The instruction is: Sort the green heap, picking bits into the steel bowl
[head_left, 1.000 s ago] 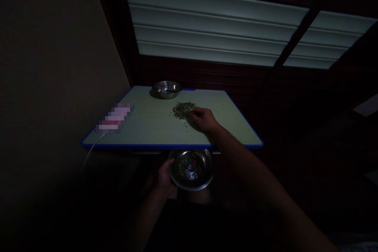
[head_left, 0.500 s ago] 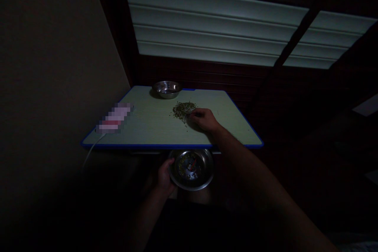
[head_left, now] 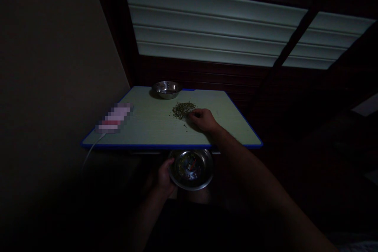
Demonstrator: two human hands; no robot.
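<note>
My left hand (head_left: 165,175) grips the rim of a shiny metal bowl (head_left: 203,181), just below the table's front edge. Some small green beans or seeds lie inside that bowl, along with reflections. On the pale table (head_left: 147,130), my right hand (head_left: 203,119) rests at the right side of a loose pile of small green beans or seeds (head_left: 181,109). Its fingers are bent together at the pile's edge; what is between them is too small and dark to make out. A few grains lie apart, in front of the pile.
A second metal bowl (head_left: 167,90) stands at the table's back edge. To the left lies a blurred-out pinkish device (head_left: 114,118) with a white cable (head_left: 91,149) hanging over the edge. A wall rises on the left, and dark wooden panelling stands behind the table.
Some loose grains in front of the pile have shifted slightly. My right hand stays nearly in place at the pile's edge, and my left hand keeps the bowl still.
</note>
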